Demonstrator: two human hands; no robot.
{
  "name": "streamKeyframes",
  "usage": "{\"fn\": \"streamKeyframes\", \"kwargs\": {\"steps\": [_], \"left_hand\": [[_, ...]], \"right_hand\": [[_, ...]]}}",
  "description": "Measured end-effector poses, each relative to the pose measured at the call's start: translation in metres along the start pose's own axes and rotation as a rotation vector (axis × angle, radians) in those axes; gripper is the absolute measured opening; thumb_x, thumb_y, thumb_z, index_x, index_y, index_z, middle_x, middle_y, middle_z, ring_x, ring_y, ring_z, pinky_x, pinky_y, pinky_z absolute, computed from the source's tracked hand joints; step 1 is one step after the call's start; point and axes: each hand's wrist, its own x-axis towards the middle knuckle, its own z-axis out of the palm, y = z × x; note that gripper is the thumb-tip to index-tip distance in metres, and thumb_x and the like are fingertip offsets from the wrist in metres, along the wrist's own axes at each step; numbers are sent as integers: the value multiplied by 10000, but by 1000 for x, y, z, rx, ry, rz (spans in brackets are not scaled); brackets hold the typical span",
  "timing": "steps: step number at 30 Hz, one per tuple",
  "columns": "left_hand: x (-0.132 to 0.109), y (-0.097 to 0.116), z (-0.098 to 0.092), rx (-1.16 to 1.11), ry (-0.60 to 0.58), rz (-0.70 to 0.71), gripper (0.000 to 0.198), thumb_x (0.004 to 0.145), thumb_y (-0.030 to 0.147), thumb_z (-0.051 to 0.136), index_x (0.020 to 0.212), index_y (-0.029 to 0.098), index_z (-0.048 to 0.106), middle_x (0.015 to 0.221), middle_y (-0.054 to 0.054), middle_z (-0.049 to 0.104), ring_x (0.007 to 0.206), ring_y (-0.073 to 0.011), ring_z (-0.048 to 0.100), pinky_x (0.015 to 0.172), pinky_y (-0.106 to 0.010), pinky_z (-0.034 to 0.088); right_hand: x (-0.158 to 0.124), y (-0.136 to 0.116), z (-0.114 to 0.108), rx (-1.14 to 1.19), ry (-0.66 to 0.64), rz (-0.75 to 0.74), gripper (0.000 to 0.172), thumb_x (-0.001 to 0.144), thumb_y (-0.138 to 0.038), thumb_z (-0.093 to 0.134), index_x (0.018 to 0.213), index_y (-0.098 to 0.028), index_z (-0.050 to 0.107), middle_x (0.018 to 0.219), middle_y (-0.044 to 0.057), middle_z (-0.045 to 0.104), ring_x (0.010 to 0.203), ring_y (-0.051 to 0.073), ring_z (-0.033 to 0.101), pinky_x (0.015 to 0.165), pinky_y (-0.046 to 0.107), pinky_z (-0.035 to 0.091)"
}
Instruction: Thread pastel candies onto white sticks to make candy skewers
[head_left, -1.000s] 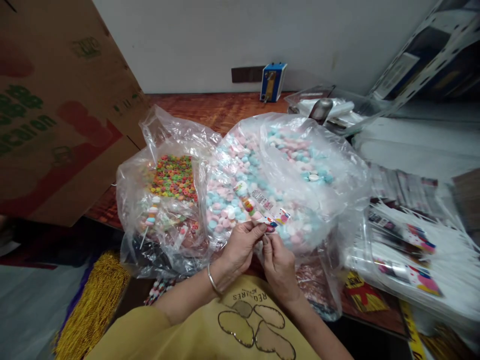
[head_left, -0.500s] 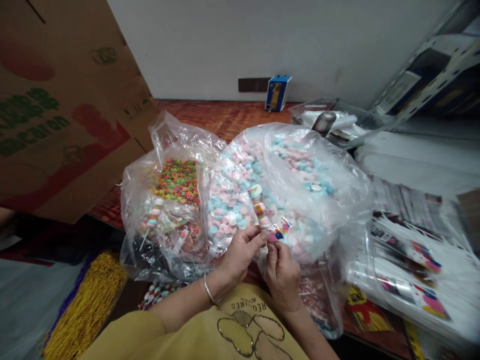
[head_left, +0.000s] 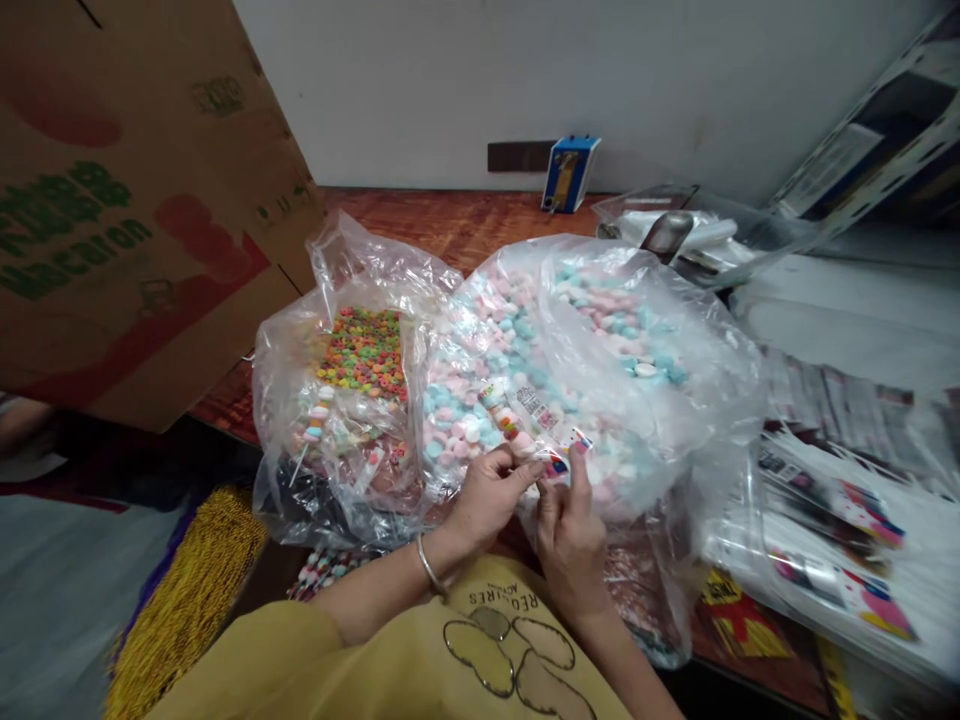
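Head view: a slim clear candy packet (head_left: 517, 425) sits just above both hands, in front of a big bag of pink and blue sweets (head_left: 600, 330) on the worktop (head_left: 420, 215). Its long axis slants from upper left down to lower right. The left hand (head_left: 487, 495) pinches its near end between thumb and fingertips. The right hand (head_left: 571, 545), touching alongside, pinches the printed flap, forefinger raised.

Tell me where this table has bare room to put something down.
Crowded in front: clear plastic bag of pink-blue sweets, clear plastic bag of coloured rings, stacked printed packets at right. Bare reddish wooden table shows only behind those bags, between the brown cardboard box and the small blue box.
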Motion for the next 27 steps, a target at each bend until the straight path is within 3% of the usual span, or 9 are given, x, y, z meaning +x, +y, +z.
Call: {"fn": "streamKeyframes", "kwargs": {"steps": [2,4,8,10,13,17,21,24,27], "left_hand": [[0,2,-3,-2,-52,-14,409,703,526,865,679,136,743,674,-27,660,644,-123,522,650,-257,417],[1,4,-5,-46,-117,-42,422,713,544,855,702,134,753,679,-39,677,654,-133,561,676,-266,441],[5,7,-6,-138,-95,-74,370,634,462,928,704,145,750,622,-11,657,590,-110,553,630,-249,434],[7,9,-5,-194,-47,-74,375,526,379,990,709,148,759,638,-1,669,581,-95,542,626,-242,432],[9,9,-5,-292,-82,-113,409,440,343,1021,699,143,775,691,-26,704,638,-116,589,691,-273,478],[9,6,-12,-286,-226,-165,369,546,387,989,758,141,813,782,-88,750,715,-170,655,750,-327,505],[9,0,-21,-258,-443,-220,395,578,475,960,733,148,805,928,-150,768,812,-240,700,786,-383,520],[8,-8,-24,-255,-601,-275,483,494,582,958,631,165,756,810,-142,741,834,-291,710,774,-417,538],[6,-12,-24,-211,-558,-156,563,437,675,932,485,192,648,565,-87,617,757,-298,697,709,-416,557]], "right_hand": [[1,4,-1,-57,6,-110,383,1073,-326,443,1359,-122,596,1046,185,791,600,199,703,567,295,511],[2,6,-2,-58,29,-169,341,1074,-302,442,1309,-149,637,1003,160,800,628,200,714,611,295,529],[-1,3,-6,86,43,-73,317,1060,-374,456,1170,-189,689,830,104,765,634,210,693,632,321,542],[-3,-1,-7,314,-47,101,296,1048,-413,483,1127,-214,687,716,44,693,577,186,637,567,303,512],[-3,-7,-7,836,-220,420,248,1029,-459,538,1095,-247,650,500,-100,407,400,115,395,444,244,411],[3,-10,-11,1333,-413,694,240,947,-484,671,967,-251,617,457,-172,220,333,50,144,396,199,375],[0,-8,-13,1578,-612,801,247,905,-453,723,946,-237,610,435,-190,204,288,25,60,329,172,306],[-9,-6,-5,1656,-778,800,304,891,-505,719,984,-259,567,411,-206,176,261,28,34,289,152,263],[-13,-9,4,1641,-918,759,418,850,-636,701,904,-271,503,366,-215,173,231,34,51,263,151,258]]}}
